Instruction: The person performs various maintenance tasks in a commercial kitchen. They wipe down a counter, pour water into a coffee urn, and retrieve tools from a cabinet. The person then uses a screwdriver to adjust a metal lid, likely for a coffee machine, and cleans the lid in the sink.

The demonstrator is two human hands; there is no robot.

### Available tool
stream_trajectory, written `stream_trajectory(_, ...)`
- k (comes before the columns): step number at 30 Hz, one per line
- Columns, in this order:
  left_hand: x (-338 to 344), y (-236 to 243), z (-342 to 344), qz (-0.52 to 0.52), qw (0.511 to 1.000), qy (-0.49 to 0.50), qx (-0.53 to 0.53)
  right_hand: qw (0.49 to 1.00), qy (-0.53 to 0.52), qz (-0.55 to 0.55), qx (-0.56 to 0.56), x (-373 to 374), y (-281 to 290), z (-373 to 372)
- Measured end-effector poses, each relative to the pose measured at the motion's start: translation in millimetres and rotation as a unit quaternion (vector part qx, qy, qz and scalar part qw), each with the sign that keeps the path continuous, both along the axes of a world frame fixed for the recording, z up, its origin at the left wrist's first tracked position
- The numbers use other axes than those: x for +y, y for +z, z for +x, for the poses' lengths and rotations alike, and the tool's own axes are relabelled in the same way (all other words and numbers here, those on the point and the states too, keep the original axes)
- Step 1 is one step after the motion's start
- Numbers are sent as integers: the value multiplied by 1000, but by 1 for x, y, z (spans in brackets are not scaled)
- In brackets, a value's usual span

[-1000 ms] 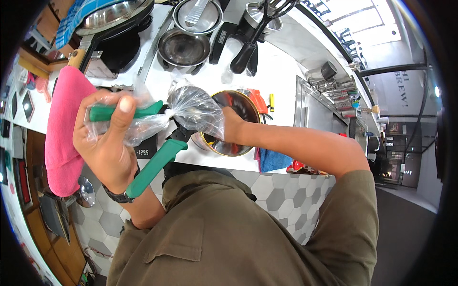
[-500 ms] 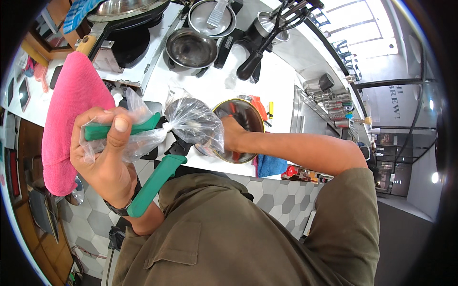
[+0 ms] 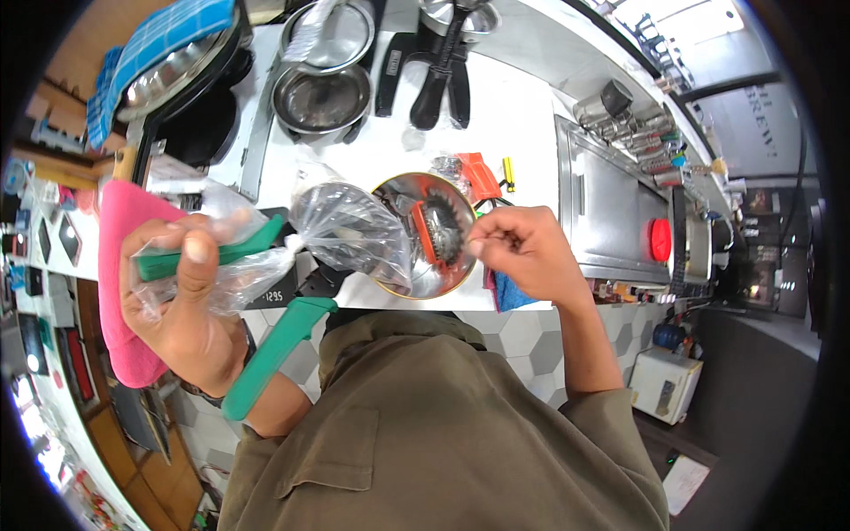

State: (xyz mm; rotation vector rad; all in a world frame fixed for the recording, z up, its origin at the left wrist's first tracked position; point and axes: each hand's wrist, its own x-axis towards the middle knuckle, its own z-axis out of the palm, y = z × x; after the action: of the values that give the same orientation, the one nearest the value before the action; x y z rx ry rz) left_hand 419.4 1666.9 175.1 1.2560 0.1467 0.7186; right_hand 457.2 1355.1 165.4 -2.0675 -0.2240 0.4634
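Observation:
My left hand grips a green handle of a black-jointed tool together with a clear plastic bag; the other green handle angles down toward me. The knotted bag bulges beside a gold-rimmed metal bowl. Inside that bowl lies a red object with a dark, bristly part. My right hand is at the bowl's right rim, fingertips pinched; whether anything is between them is unclear. A dark digital scale is partly hidden beneath the tool.
Pink cloth beside my left hand. Pans, black utensils and a hob sit at the back. An orange item, yellow tool and blue cloth lie right of the bowl; steel cabinet top further right.
My right hand has come out of the bowl to its right rim, fingers now pinched, uncovering the red object inside. The view has shifted; my left hand still grips the tool and bag.

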Motion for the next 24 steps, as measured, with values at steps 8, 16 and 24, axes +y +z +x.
stream_trajectory(8,-79,4,39,271,937,-188,113,903,-211,352,129,-40,-10,-30)
stream_trajectory(16,-98,-8,44,469,852,-207,109,898,-220,363,112,-30,-3,-31)
stream_trajectory(24,-121,24,18,408,868,-282,5,865,-97,451,198,-8,5,-25)
